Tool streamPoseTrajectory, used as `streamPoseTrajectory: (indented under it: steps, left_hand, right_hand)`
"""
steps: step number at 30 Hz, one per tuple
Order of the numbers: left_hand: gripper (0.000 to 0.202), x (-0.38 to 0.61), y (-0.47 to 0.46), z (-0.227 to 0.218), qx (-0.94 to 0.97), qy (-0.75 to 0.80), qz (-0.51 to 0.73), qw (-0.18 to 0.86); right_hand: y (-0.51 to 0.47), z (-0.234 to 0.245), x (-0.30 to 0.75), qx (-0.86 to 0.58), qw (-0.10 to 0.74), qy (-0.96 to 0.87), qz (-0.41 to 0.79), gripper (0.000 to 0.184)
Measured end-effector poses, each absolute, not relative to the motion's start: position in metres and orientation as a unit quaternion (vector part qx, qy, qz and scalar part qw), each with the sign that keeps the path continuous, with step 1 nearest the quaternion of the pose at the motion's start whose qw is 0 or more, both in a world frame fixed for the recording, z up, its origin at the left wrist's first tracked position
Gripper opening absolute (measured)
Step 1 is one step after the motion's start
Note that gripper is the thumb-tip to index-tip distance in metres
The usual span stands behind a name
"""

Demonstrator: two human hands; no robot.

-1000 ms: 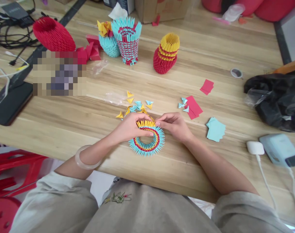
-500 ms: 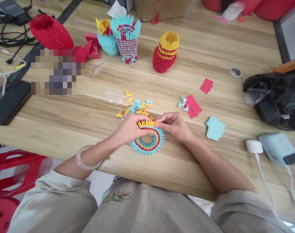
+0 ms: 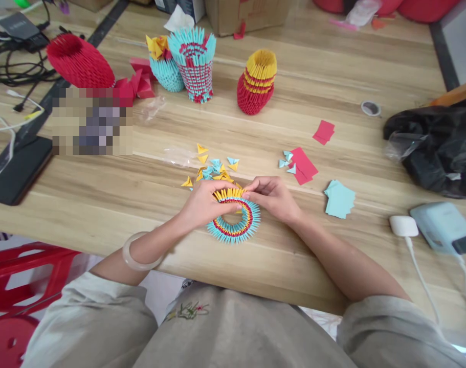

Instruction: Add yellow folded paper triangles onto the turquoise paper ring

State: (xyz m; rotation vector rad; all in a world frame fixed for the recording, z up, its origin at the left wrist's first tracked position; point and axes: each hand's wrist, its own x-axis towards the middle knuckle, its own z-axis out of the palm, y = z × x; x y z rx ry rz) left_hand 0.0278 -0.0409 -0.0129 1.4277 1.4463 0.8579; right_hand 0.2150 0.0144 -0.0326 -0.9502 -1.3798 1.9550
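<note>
A flat ring of folded paper pieces (image 3: 237,225), light blue outside with red and yellow bands, lies on the wooden table (image 3: 102,194) near its front edge. My left hand (image 3: 204,203) grips the ring's left far side. My right hand (image 3: 273,197) pinches a yellow piece at the ring's far rim, where a row of yellow pieces stands up. Loose yellow and blue folded triangles (image 3: 215,168) lie just beyond the hands.
Finished paper vases stand at the back: a red one (image 3: 79,60), a blue-red one (image 3: 192,64), a red-yellow one (image 3: 257,82). Red paper slips (image 3: 304,166) and blue squares (image 3: 339,199) lie right. A black bag (image 3: 436,148), charger (image 3: 403,226) and cables sit far right.
Both hands stay on the ring with only small finger movements at the yellow row. The view has shifted slightly.
</note>
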Motion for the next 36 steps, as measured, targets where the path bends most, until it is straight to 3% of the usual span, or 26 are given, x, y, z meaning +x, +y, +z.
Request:
streamPoseTrajectory:
  steps: [6, 11, 16, 20, 25, 27, 31, 36]
  left_hand:
    - [0.034, 0.024, -0.032, -0.005, 0.519, 0.576, 0.417, 0.474]
    - [0.033, 0.022, -0.032, -0.001, 0.501, 0.54, 0.401, 0.544]
    - [0.03, 0.025, -0.034, -0.007, 0.482, 0.544, 0.421, 0.542]
    - [0.024, 0.027, -0.034, -0.011, 0.449, 0.547, 0.409, 0.576]
    - [0.012, 0.028, -0.04, -0.007, 0.449, 0.537, 0.379, 0.606]
    - [0.011, 0.03, -0.043, -0.005, 0.445, 0.531, 0.355, 0.628]
    - [0.011, 0.035, -0.048, -0.005, 0.471, 0.515, 0.305, 0.648]
    - [0.014, 0.039, -0.048, -0.014, 0.484, 0.501, 0.304, 0.65]
  right_hand:
    - [0.004, -0.046, 0.21, -0.325, 0.393, -0.55, 0.661, 0.036]
    - [-0.001, -0.046, 0.214, -0.326, 0.345, -0.649, 0.594, 0.026]
    - [-0.005, -0.044, 0.211, -0.344, 0.336, -0.684, 0.549, 0.035]
    - [-0.009, -0.043, 0.209, -0.379, 0.33, -0.701, 0.506, 0.03]
    - [0.001, -0.041, 0.217, -0.325, 0.3, -0.693, 0.569, 0.034]
    - [0.011, -0.041, 0.221, -0.328, 0.327, -0.664, 0.587, 0.038]
    - [0.025, -0.047, 0.222, -0.34, 0.382, -0.719, 0.471, 0.025]
    - [0.025, -0.057, 0.217, -0.242, 0.329, -0.862, 0.301, 0.025]
